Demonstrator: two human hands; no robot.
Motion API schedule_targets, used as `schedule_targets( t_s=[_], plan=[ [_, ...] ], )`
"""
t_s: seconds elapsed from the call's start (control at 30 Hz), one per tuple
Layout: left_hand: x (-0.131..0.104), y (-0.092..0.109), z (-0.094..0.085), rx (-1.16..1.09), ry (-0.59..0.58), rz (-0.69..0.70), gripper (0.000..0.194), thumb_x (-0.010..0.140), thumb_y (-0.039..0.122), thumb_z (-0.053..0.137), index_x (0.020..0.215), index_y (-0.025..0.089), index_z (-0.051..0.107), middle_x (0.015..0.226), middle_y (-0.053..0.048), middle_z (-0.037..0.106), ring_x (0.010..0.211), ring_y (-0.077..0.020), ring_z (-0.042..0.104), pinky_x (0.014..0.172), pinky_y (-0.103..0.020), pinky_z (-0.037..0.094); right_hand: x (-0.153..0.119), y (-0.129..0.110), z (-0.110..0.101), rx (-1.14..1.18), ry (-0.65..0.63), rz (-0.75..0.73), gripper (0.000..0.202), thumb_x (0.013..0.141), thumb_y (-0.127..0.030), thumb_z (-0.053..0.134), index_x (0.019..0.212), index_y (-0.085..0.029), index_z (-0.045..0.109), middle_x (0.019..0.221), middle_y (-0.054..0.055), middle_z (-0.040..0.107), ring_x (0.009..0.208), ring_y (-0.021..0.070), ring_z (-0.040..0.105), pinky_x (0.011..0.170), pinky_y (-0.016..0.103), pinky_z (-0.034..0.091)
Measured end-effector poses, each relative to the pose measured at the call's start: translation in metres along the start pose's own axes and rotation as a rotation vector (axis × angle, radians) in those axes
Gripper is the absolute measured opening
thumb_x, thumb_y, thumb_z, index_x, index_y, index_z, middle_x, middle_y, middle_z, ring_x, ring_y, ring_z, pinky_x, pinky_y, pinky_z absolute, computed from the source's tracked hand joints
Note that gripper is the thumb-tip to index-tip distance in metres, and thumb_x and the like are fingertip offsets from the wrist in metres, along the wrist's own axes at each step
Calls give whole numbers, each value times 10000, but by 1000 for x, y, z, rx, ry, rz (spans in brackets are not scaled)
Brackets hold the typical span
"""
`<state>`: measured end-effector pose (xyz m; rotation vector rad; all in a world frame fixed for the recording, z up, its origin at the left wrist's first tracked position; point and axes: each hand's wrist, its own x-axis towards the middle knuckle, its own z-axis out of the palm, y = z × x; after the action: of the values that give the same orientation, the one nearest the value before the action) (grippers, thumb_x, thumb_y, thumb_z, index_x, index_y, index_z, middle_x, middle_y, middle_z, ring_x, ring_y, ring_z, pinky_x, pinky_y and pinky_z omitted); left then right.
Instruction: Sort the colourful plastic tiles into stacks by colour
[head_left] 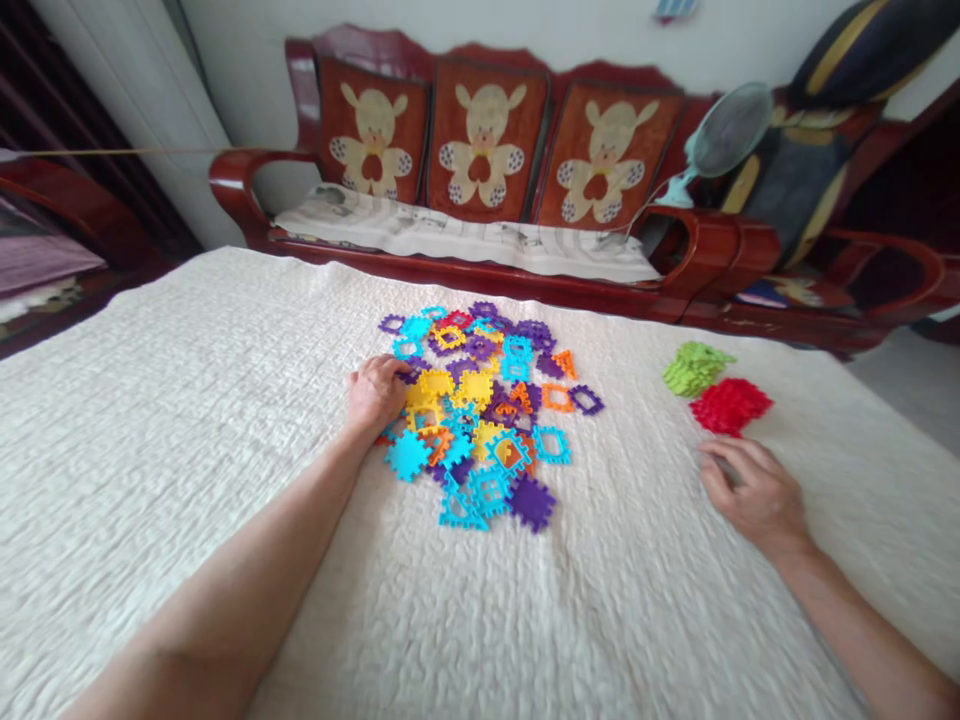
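A loose pile of plastic interlocking building pieces (476, 386) with notched edges lies mid-table, in yellow, cyan, purple, orange and a little red. My left hand (377, 393) rests at the pile's left side, fingers reaching onto a purple piece (409, 372) and its thumb hidden. To the right, a heap of red pieces (731, 406) sits beside a heap of lime-green pieces (696, 368). Just in front of the red heap is my right hand (756, 490), fingers bent, with a gap between thumb and forefinger and nothing visible in it.
A white quilted cloth (187, 420) covers the table. Beyond its far edge stands a red wooden sofa (465, 262) with bear-patterned cushions (484, 140). A small fan (727, 130) is at the sofa's right arm, beside a dark padded chair (787, 180).
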<state>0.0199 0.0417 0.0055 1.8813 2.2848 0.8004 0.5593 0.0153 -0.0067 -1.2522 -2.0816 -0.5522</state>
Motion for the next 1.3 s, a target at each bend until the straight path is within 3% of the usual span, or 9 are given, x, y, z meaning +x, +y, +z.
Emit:
schedule_targets(
  t_s=[0.3,0.43,0.53,0.67,0.8,0.93,1.1,1.3],
  plan=[
    [0,1,1,-6,-8,26,376,868,144,423,1024,279,737,1233,-32,689,1222,-240,558,1021,-427,425,0,11,4,5,-6,-36,178,797,-274,560,924,-345,662,890,86,739,835,304,726,802,468,559],
    [-1,3,0,-11,-6,18,374,878,144,423,1018,280,742,1224,-43,686,1205,-241,561,1014,-423,424,13,-3,5,9,-9,-64,188,786,-266,572,918,-334,689,892,89,742,804,315,720,766,491,552],
    [-2,4,-1,-19,-6,18,371,882,141,423,1022,271,741,1224,-52,681,1202,-242,555,1022,-429,417,53,-45,26,87,-12,-44,207,823,-255,556,960,-305,702,934,85,740,879,307,716,835,478,557],
    [-3,4,-1,-15,-11,24,355,884,142,434,1028,269,733,1219,-47,683,1208,-240,547,1019,-422,408,142,-140,85,347,-51,-46,290,915,-246,451,1062,-242,700,1092,101,717,1067,258,671,973,439,529],
    [-2,3,2,3,-2,25,363,895,140,422,1033,276,729,1232,-43,678,1205,-234,549,1015,-420,411,225,-227,148,437,-328,-194,345,932,-235,442,1187,-201,671,1348,112,639,1267,266,569,1085,483,426],
    [-1,3,4,29,8,23,356,900,148,424,1031,279,729,1206,-46,686,1190,-234,559,1007,-417,422,265,-269,184,363,-561,-146,406,967,-371,481,1313,-195,598,1499,111,521,1367,328,464,1106,585,344],
    [-1,4,3,26,18,30,348,897,152,433,1022,283,730,1214,-48,685,1186,-239,559,997,-416,429,262,-274,196,327,-651,-104,484,994,-478,455,1379,-196,536,1545,134,461,1385,344,432,1109,594,317],
    [-2,6,1,28,9,20,354,892,145,424,1016,277,728,1204,-41,687,1190,-236,559,1001,-404,424,225,-251,168,341,-621,-205,414,991,-448,487,1295,-198,614,1486,129,531,1350,320,475,1097,534,340]
  ],
)
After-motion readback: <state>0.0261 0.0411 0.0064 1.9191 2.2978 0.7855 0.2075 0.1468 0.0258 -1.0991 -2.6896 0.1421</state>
